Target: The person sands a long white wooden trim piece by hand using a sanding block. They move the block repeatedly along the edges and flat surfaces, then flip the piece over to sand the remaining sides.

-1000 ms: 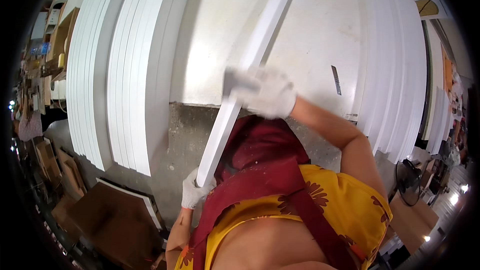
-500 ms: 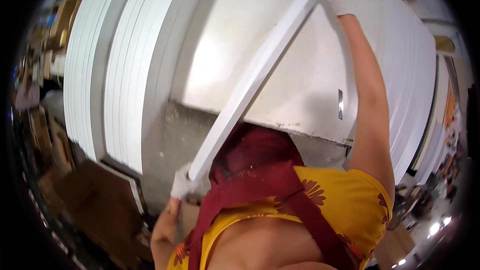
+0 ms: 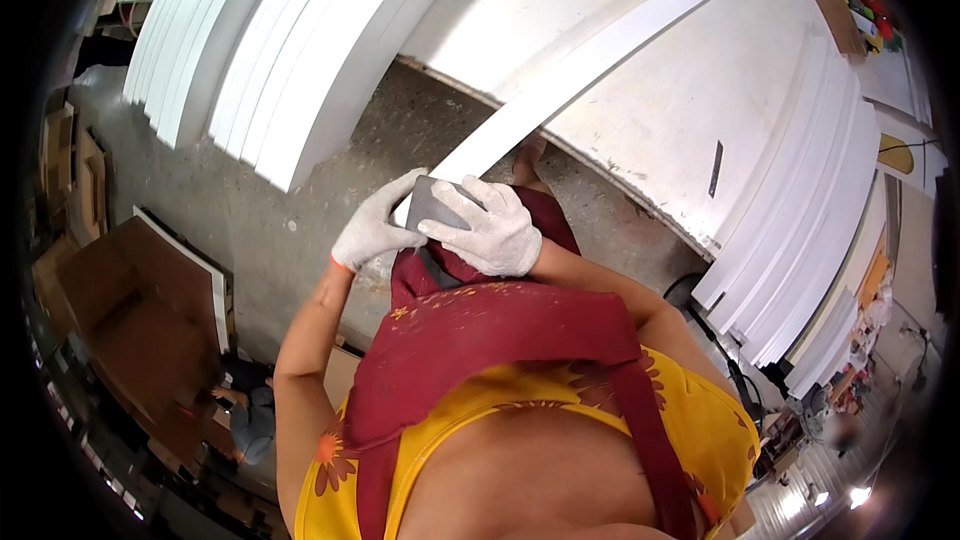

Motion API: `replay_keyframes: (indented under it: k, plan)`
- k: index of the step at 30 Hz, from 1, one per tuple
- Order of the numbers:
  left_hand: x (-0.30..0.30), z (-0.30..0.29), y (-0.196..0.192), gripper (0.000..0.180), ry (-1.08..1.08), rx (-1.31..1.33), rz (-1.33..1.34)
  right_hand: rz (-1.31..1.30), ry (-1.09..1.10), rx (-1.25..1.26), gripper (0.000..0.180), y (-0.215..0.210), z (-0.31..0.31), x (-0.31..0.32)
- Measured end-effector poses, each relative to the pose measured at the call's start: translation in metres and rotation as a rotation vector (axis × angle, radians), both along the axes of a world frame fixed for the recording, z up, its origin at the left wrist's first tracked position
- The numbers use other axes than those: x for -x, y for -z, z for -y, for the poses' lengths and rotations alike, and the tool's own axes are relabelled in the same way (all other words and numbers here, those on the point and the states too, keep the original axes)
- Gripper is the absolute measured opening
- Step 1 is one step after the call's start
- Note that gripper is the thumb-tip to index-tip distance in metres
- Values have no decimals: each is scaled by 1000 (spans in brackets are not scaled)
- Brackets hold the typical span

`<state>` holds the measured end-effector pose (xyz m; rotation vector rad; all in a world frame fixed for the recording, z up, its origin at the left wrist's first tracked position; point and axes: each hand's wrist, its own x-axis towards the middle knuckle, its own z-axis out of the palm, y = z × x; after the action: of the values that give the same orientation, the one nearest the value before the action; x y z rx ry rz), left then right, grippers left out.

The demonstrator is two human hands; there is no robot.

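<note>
Close to the person's chest, the right hand (image 3: pixel 487 227) presses a small grey pad (image 3: pixel 430 206) onto the long white strip (image 3: pixel 580 75); the left hand (image 3: pixel 375 227) grips the strip's near end, likely steadying it; its far end rests on the white table (image 3: pixel 700 110).

**A Workshop Full of White Boards**

A workshop is being shown here. Many long white boards (image 3: pixel 290 50) are being kept in rows, leaning side by side on a rough grey concrete floor (image 3: pixel 420 130). More white boards (image 3: pixel 800 230) are being stacked on the other side. A big white panel (image 3: pixel 680 90) is being laid flat like a work table. Brown cardboard pieces (image 3: pixel 120 310) are being stored at the edge. Work gloves and a red apron (image 3: pixel 500 330) are being worn.
</note>
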<state>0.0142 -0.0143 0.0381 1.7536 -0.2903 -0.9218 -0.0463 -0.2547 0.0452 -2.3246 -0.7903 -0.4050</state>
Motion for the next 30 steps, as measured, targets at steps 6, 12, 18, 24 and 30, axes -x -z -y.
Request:
replay_keyframes:
  k: [6, 12, 18, 24, 30]
  plan:
    - [36, -22, 10, 63, -363, 471, -607, 62, 497, 478, 47, 14, 137, -99]
    - [47, -13, 9, 59, -456, 451, -460, 20, 407, 407, 46, 15, 15, -68]
    - [75, -40, 1, 54, -545, 96, -189, 100, 49, 307, 32, -19, -16, -31]
    - [88, -70, 2, 55, -468, -52, -57, -158, 937, 523, 44, -20, 197, -146]
    - [69, -74, -3, 52, -417, -125, -123, -274, 579, 374, 50, -32, 110, -114]
